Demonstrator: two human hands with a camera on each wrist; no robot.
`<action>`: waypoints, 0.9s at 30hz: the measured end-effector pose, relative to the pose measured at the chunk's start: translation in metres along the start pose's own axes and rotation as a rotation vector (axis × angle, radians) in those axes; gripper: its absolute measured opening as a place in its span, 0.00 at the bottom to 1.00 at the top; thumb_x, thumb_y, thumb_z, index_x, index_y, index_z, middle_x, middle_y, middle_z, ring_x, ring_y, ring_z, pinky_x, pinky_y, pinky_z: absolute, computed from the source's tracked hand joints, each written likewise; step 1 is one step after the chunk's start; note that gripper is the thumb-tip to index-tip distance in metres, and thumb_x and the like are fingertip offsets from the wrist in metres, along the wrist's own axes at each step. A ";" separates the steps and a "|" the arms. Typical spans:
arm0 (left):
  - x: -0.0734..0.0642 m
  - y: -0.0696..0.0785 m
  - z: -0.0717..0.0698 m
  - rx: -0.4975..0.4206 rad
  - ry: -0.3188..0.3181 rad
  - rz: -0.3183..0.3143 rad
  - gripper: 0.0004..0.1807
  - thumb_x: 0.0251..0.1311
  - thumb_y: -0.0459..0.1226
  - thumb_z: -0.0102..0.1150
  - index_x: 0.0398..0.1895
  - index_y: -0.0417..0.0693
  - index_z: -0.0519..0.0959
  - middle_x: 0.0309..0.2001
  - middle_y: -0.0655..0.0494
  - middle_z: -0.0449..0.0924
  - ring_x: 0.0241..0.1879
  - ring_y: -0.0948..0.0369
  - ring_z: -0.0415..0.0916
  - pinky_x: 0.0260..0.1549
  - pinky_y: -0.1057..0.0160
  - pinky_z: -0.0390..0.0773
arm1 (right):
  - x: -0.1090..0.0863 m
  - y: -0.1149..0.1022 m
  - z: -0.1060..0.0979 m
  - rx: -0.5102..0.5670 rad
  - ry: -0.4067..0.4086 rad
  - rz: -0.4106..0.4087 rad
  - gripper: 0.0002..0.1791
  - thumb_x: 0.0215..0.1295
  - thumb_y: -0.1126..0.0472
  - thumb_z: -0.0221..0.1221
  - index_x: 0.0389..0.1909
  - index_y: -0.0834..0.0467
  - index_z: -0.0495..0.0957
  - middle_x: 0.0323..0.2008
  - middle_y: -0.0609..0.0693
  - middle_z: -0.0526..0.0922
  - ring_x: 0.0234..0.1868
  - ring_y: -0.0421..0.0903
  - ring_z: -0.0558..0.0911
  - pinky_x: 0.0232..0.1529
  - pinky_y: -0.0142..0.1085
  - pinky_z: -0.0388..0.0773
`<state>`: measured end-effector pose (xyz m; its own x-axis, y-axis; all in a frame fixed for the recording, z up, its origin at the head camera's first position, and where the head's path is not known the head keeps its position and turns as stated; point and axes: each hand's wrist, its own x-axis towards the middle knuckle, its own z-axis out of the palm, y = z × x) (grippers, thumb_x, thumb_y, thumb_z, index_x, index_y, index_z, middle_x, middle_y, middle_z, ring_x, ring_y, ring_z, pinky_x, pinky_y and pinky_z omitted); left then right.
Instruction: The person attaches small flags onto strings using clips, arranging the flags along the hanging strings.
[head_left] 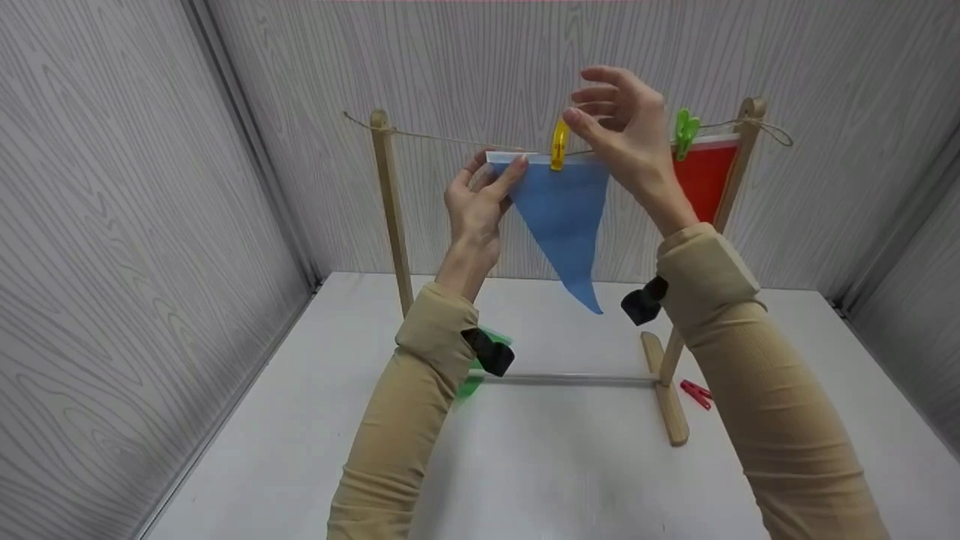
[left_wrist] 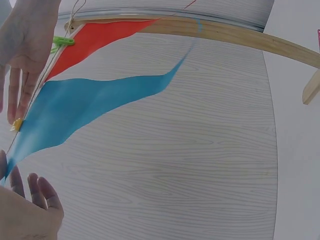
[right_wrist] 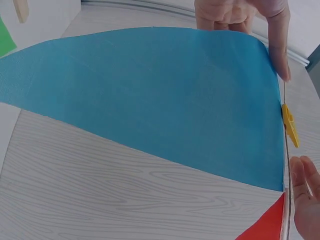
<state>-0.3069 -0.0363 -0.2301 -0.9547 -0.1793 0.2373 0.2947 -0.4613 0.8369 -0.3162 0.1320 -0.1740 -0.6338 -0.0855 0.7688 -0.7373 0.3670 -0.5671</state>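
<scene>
A blue triangular flag [head_left: 562,217] hangs from a string [head_left: 442,138] stretched between two wooden posts, clipped on by a yellow clothespin [head_left: 559,145]. My left hand [head_left: 487,187] pinches the flag's top left corner at its white hem. My right hand [head_left: 622,127] hovers just right of the yellow pin with fingers spread, holding nothing. In the right wrist view the flag [right_wrist: 150,90] fills the frame, with the yellow pin [right_wrist: 290,125] on the string at the right. The left wrist view shows the flag [left_wrist: 90,105] from the side.
A red flag [head_left: 701,180] hangs at the right end under a green clothespin [head_left: 685,131]. The wooden stand's left post [head_left: 391,217] rises from the white table [head_left: 562,465]. A red clothespin [head_left: 696,393] lies by the right foot, and a green flag [head_left: 472,382] lies behind my left forearm.
</scene>
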 end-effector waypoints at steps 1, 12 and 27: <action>0.000 0.000 0.000 0.007 -0.001 0.004 0.32 0.60 0.32 0.70 0.67 0.41 0.69 0.63 0.39 0.78 0.63 0.48 0.78 0.66 0.52 0.76 | 0.000 0.000 0.000 -0.001 0.001 0.006 0.24 0.67 0.61 0.64 0.62 0.64 0.75 0.54 0.61 0.85 0.52 0.50 0.86 0.61 0.35 0.80; 0.000 0.001 0.000 0.003 -0.002 0.016 0.31 0.60 0.29 0.68 0.66 0.40 0.70 0.59 0.36 0.81 0.60 0.47 0.81 0.61 0.57 0.80 | 0.000 -0.004 0.002 -0.073 -0.094 -0.019 0.22 0.71 0.61 0.61 0.63 0.63 0.75 0.51 0.61 0.87 0.46 0.40 0.86 0.57 0.30 0.80; -0.002 0.002 0.000 0.020 -0.011 0.026 0.27 0.61 0.28 0.67 0.63 0.39 0.71 0.57 0.37 0.82 0.45 0.59 0.83 0.48 0.68 0.83 | -0.003 -0.003 0.006 0.028 -0.063 -0.061 0.27 0.66 0.69 0.63 0.66 0.61 0.71 0.41 0.62 0.87 0.36 0.32 0.83 0.51 0.29 0.82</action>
<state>-0.3046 -0.0373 -0.2286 -0.9471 -0.1813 0.2648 0.3189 -0.4390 0.8400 -0.3134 0.1259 -0.1761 -0.6001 -0.1650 0.7827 -0.7807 0.3337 -0.5283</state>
